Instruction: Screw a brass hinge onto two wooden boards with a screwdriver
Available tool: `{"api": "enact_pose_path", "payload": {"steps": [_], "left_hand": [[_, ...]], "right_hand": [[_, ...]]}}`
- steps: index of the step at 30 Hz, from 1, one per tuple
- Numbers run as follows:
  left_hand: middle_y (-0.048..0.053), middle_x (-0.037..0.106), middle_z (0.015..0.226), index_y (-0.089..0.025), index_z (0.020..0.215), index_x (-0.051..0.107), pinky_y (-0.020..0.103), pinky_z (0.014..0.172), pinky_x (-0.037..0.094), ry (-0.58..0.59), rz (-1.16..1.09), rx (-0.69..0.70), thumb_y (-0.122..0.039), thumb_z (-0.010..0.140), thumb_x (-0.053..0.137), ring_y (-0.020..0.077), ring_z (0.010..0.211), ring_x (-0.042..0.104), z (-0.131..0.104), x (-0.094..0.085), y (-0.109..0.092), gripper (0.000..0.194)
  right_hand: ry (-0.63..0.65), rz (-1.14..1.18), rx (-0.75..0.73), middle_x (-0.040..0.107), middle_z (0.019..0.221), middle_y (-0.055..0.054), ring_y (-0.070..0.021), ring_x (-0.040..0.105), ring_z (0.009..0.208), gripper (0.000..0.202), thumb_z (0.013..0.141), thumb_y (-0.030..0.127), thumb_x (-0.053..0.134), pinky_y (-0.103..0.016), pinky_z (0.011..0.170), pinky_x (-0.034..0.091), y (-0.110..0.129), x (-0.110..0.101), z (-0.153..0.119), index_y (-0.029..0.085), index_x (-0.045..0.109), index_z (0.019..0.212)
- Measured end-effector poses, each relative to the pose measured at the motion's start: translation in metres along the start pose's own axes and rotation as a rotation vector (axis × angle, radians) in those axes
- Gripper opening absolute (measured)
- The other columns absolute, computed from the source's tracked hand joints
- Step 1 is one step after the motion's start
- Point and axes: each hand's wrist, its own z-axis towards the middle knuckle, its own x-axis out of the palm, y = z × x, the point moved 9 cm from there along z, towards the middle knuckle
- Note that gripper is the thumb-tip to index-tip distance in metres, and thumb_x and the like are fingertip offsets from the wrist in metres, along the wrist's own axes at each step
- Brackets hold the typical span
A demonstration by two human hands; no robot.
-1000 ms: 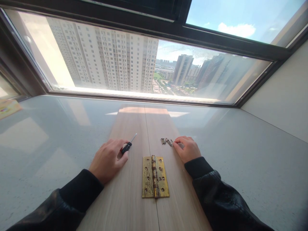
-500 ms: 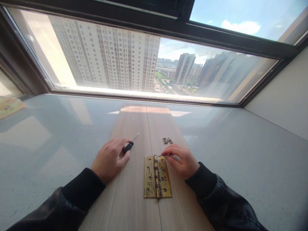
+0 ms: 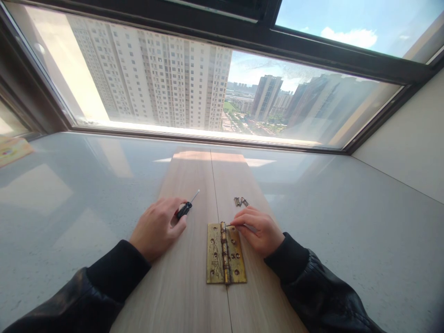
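Observation:
A brass hinge [image 3: 217,254] with worn, dark-stained leaves lies open and flat across the seam between two pale wooden boards [image 3: 194,180]. My left hand [image 3: 159,226] rests on the left board, closed round a small black screwdriver [image 3: 184,210] whose thin shaft points up and to the right. At the hinge's top right corner, my right hand [image 3: 258,229] pinches something thin and dark, too small to make out. Several screws [image 3: 241,201] lie on the right board just beyond my right hand.
The boards lie on a glossy white sill [image 3: 86,199] below a dark-framed window [image 3: 208,136]. A yellowish flat item [image 3: 14,150] sits at the far left edge. A white wall [image 3: 409,129] stands on the right.
The hinge and my right hand appear slightly further left as the view shifts a little. Both hands keep almost the same pose and grip.

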Motion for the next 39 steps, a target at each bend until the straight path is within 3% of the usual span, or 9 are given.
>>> {"api": "enact_pose_path", "payload": {"steps": [6, 14, 24, 39], "left_hand": [[0.004, 0.059, 0.088, -0.020, 0.105, 0.054, 0.036, 0.076, 0.043, 0.010, -0.004, -0.002, -0.026, 0.080, 0.045, 0.0209, 0.082, 0.054, 0.000, 0.000, -0.001, 0.027], [0.005, 0.060, 0.088, -0.021, 0.105, 0.054, 0.036, 0.076, 0.044, -0.008, 0.008, 0.005, -0.027, 0.080, 0.046, 0.0219, 0.084, 0.055, 0.000, -0.001, 0.000, 0.027], [0.004, 0.059, 0.087, -0.021, 0.105, 0.054, 0.036, 0.076, 0.043, 0.002, 0.002, 0.005, -0.025, 0.080, 0.046, 0.0217, 0.083, 0.054, 0.000, 0.000, -0.001, 0.027], [0.004, 0.058, 0.088, -0.021, 0.106, 0.053, 0.035, 0.078, 0.042, 0.005, -0.003, 0.000, -0.025, 0.080, 0.046, 0.0210, 0.085, 0.052, 0.000, 0.000, -0.001, 0.027]], "right_hand": [[0.004, -0.007, -0.010, 0.066, 0.077, -0.006, -0.0169, 0.058, 0.074, 0.018, 0.078, 0.010, 0.050, -0.032, 0.068, 0.051, 0.002, 0.000, 0.001, 0.018, 0.065, 0.084], [-0.083, -0.078, 0.031, 0.066, 0.080, -0.007, -0.0175, 0.059, 0.076, 0.017, 0.081, 0.013, 0.051, -0.034, 0.071, 0.050, -0.006, -0.005, 0.002, 0.019, 0.066, 0.086], [-0.002, -0.060, -0.001, 0.065, 0.082, -0.007, -0.0175, 0.055, 0.077, 0.018, 0.082, 0.012, 0.049, -0.033, 0.070, 0.049, 0.000, 0.005, 0.005, 0.019, 0.064, 0.087], [-0.012, -0.037, -0.030, 0.065, 0.079, -0.007, -0.0169, 0.056, 0.074, 0.018, 0.078, 0.008, 0.049, -0.032, 0.068, 0.049, 0.003, 0.004, 0.004, 0.017, 0.064, 0.083]]}}
